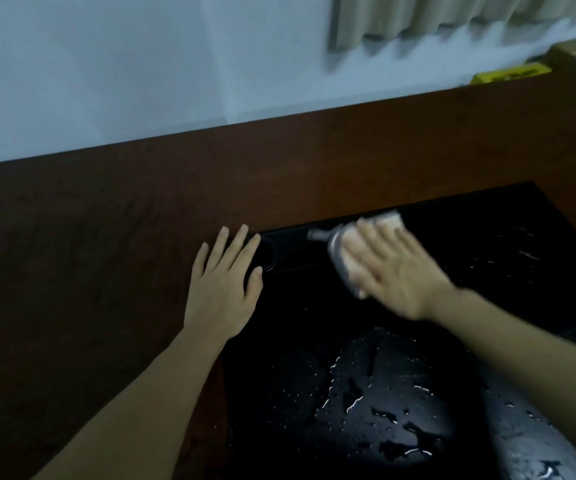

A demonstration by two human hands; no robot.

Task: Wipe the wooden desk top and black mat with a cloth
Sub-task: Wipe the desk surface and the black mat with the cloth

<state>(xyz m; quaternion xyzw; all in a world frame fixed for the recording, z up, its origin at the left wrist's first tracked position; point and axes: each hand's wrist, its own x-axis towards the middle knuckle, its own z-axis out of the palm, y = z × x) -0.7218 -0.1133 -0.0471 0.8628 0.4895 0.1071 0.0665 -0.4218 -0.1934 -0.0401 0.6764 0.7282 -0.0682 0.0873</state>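
While no writing reads, right hand [397, 271] presses cloth [343, 252] on black mat [314, 306].

The black mat [366, 341] is the landmark. Left of it and beyond its far edge, the wooden desk top [106, 237] lies bare up to the wall. At the mat's far left corner the left hand [222, 282] lies flat, partly blocking it. On the mat's far part the right hand [397, 268] presses a cloth [345, 254]. Water drops cover the mat's near part. A yellow box [508, 75] sits well beyond the mat's far right corner.
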